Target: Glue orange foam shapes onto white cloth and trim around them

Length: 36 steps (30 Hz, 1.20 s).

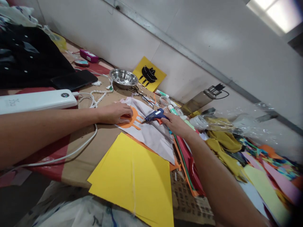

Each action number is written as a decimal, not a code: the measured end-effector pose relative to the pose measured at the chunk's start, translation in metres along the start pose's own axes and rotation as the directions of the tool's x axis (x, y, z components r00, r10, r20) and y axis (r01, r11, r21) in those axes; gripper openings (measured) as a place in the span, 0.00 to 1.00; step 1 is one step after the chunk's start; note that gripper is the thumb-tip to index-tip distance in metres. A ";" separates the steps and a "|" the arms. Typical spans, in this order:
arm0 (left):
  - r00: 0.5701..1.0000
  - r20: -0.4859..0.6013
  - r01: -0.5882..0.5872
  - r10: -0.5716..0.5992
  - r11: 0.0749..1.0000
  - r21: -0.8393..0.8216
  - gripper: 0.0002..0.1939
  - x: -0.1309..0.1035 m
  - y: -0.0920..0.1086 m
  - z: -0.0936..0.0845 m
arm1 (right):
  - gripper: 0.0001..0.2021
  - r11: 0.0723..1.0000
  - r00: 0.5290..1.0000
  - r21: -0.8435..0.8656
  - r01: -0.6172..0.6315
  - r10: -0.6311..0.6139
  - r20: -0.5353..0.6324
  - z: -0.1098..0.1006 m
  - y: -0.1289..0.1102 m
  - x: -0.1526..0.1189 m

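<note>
My right hand (pixel 174 123) is wrapped round a blue hot glue gun (pixel 155 115) with an orange trigger. The gun's nozzle points left, close to the prongs of an orange cut-out shape (pixel 134 121). With thumb and fingers bent, my left hand (pixel 118 113) holds that cut-out down; part of it is hidden under the fingers. Beneath the cut-out lies a creased pale cloth (pixel 156 142). Whether the nozzle touches the cut-out cannot be made out.
Yellow sheets (pixel 139 179) lie at the table's front edge. Behind the hands are a steel bowl (pixel 123 78) and a yellow card with a black cut-out (pixel 149 74). A white power bank (pixel 38 100) trails a cable on the left. A bottle (pixel 201 100) and craft scraps (pixel 267 167) lie right.
</note>
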State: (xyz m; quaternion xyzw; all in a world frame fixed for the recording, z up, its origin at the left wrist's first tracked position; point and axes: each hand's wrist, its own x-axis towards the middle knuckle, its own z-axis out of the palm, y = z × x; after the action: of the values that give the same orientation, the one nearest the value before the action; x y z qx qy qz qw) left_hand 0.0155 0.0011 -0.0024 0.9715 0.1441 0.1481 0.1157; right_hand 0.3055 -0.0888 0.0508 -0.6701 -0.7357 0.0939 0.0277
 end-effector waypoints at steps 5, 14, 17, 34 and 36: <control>1.000 -0.013 -0.003 0.003 1.000 -0.022 0.10 0.000 0.000 0.000 | 0.13 0.999 0.999 0.036 0.008 -0.006 -0.049 -0.003 -0.003 -0.002; 1.000 -0.006 0.000 0.000 1.000 -0.001 0.10 0.000 0.001 0.000 | 0.13 0.996 0.993 -0.004 0.084 -0.084 -0.088 0.005 -0.015 0.013; 1.000 -0.006 0.002 -0.002 1.000 -0.010 0.10 0.000 0.001 0.000 | 0.13 0.999 0.998 0.001 0.041 -0.041 -0.039 0.007 -0.011 0.010; 1.000 0.011 -0.014 0.014 1.000 -0.003 0.12 0.000 0.002 0.000 | 0.18 0.832 0.920 0.501 -0.236 0.358 -0.162 0.028 0.033 -0.002; 1.000 0.012 -0.027 0.027 1.000 0.004 0.12 0.000 0.002 -0.001 | 0.20 0.809 0.892 0.526 -0.262 0.411 -0.190 0.038 0.040 0.003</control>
State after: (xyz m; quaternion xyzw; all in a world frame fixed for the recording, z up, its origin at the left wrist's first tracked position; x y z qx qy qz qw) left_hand 0.0157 -0.0005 -0.0011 0.9745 0.1305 0.1437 0.1124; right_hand 0.3385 -0.0859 0.0060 -0.7683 -0.5434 0.1786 0.2873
